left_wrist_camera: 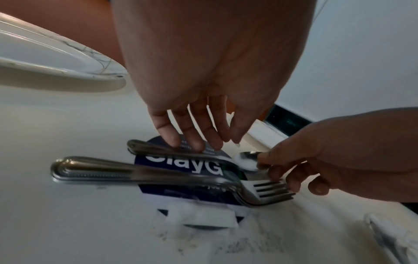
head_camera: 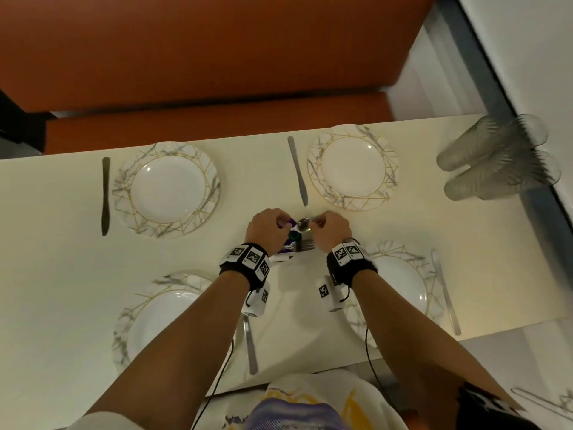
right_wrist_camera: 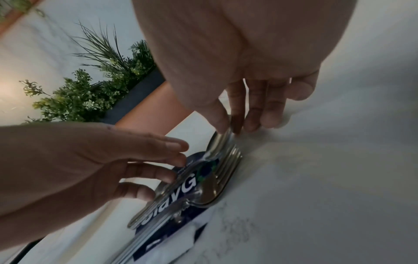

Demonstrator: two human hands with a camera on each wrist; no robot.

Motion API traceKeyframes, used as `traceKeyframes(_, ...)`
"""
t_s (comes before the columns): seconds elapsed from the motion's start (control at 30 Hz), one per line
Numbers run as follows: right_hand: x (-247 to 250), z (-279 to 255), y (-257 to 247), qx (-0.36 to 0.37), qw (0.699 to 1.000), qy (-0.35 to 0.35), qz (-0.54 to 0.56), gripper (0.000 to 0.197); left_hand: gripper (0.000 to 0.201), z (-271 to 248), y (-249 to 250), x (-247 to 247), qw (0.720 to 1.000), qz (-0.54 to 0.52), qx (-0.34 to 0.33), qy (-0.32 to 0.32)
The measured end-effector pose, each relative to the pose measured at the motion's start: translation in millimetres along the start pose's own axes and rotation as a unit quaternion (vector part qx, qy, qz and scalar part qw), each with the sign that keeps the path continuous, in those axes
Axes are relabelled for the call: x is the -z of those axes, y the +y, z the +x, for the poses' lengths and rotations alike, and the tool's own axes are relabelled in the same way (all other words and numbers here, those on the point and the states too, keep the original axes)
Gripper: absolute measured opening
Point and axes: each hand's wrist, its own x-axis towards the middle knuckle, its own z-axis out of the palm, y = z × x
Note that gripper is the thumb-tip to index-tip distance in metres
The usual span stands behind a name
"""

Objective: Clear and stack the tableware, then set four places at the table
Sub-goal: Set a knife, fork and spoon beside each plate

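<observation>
near-left plate (head_camera: 155, 318): partly hidden | glasses (head_camera: 496, 156): blurred | sticker (left_wrist_camera: 181, 166): lettering partly covered

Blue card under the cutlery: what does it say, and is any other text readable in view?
"layG": large white letters on the blue card; the letter before them is half hidden by the spoon.
Small print on the card: too blurred to read.
Wristbands: black-and-white square codes, no words.
</observation>
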Motion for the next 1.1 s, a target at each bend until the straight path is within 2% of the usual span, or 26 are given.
traceKeyframes(0.17, 5.0, 11.0, 2.0, 0.017, 0.999, -0.031, -0.028, 0.018, 0.017, -0.3, 12.8, -7.4, 0.998, 0.039, 0.044, 0.002)
traceKeyframes(0.3, 19.1, 21.1, -6.9, 0.066, 0.997, -0.03, 0.013, 0.018, 0.023, -0.6, 23.6, -1.7, 0.997, 0.045, 0.056, 0.006)
traceKeyframes(0.43, 42.2, 24.0, -33.8, 0.164, 0.984, 0.003, 0.063, 0.014, 0.028, -0.7, 33.4, 11.0, 0.999, -0.006, 0.042, 0.009)
traceKeyframes(0.57, 57.7, 25.5, -63.6, 0.207, 0.973, 0.024, 0.101, 0.017, 0.025, -9.8, 45.5, 31.2, 0.991, -0.121, 0.035, 0.053)
traceKeyframes(0.7, 59.0, 13.8, -82.1, 0.207, 0.965, 0.033, 0.161, 0.022, 0.019, -21.9, 46.7, 45.8, 0.966, -0.237, 0.052, 0.085)
traceKeyframes(0.8, 48.1, 0.3, -84.1, 0.19, 0.965, -0.006, 0.179, 0.03, 0.02, -33.1, 40.5, 49.4, 0.933, -0.331, 0.086, 0.109)
traceKeyframes(0.93, 24.9, -24.6, -86.4, 0.202, 0.964, -0.053, 0.164, 0.034, 0.02, -53.9, 24.5, 52.7, 0.911, -0.378, 0.107, 0.122)
traceKeyframes(1.1, 1.1, -55.6, -88.7, 0.182, 0.967, -0.054, 0.171, 0.026, 0.018, -88.1, 2.1, 53.6, 0.901, -0.408, 0.108, 0.1)
